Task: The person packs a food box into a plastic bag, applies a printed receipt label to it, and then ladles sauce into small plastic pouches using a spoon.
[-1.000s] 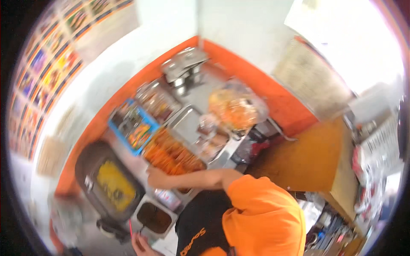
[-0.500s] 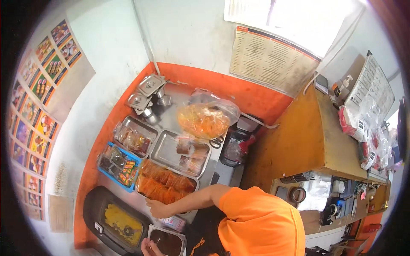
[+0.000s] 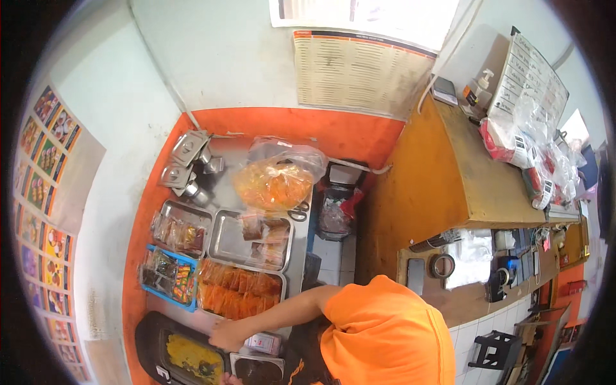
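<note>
My right hand (image 3: 227, 335) hovers at the inner edge of a black oval tub (image 3: 149, 337), its fingers curled closed; whatever is in them is hidden. Yellow, crumbly food (image 3: 191, 354) lies in the tub. Only the fingertips of my left hand (image 3: 231, 380) show at the lower edge, by the tub and a steel container (image 3: 280, 363) of dark contents; their grip is hidden. Just right of my right hand is a small white-and-pink pack (image 3: 264, 342). Beyond my right forearm sits a tray of several orange-filled clear packets (image 3: 240, 292).
A blue basket (image 3: 168, 299) of sachets, a steel tray with packets (image 3: 183, 231) and another steel tray (image 3: 224, 239) stand behind. Farther back are a large bag of orange food (image 3: 276, 185), scissors (image 3: 299, 210) and lidded steel containers (image 3: 186, 160). A wooden shelf unit (image 3: 417, 186) rises at right.
My right hand has moved from the edge of the orange packets toward the black tub, its fingers now curled. My left hand has sunk mostly out of view. The whole view has shifted.
</note>
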Tool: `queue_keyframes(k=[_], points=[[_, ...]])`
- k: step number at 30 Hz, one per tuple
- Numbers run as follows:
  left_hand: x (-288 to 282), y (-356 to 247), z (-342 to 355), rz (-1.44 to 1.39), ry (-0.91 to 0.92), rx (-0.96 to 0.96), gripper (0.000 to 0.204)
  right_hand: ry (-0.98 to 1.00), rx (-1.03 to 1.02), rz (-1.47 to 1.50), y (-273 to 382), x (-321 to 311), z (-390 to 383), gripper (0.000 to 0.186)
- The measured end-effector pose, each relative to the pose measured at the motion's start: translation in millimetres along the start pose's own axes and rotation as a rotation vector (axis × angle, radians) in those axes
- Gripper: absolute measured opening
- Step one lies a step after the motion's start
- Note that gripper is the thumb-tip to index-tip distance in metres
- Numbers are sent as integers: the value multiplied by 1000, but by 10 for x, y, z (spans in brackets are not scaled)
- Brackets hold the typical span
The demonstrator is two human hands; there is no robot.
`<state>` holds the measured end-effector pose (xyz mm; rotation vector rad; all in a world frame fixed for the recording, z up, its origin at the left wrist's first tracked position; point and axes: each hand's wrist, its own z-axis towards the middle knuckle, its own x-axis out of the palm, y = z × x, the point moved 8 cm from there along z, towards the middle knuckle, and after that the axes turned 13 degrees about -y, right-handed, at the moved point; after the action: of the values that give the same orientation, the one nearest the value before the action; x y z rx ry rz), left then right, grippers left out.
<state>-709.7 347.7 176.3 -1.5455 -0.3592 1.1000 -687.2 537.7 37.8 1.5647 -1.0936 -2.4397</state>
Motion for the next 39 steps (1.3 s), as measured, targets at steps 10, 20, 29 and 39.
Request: queue_keyframes(k=[10, 20, 29, 39], points=[[22, -207, 0, -263, -77, 83, 40, -397, -185, 887, 905, -1353, -204, 19], [15, -20, -280, -507, -121, -331, 25, -379, 30, 1035, 923, -1348, -242, 41], [-135, 35, -294, -387, -296, -243, 29, -794, -292, 429, 1214, -2101, -677, 34], [-264, 100, -231, -158, -364, -143, 30, 678, -443, 224, 851, -1078, -1453, 48]])
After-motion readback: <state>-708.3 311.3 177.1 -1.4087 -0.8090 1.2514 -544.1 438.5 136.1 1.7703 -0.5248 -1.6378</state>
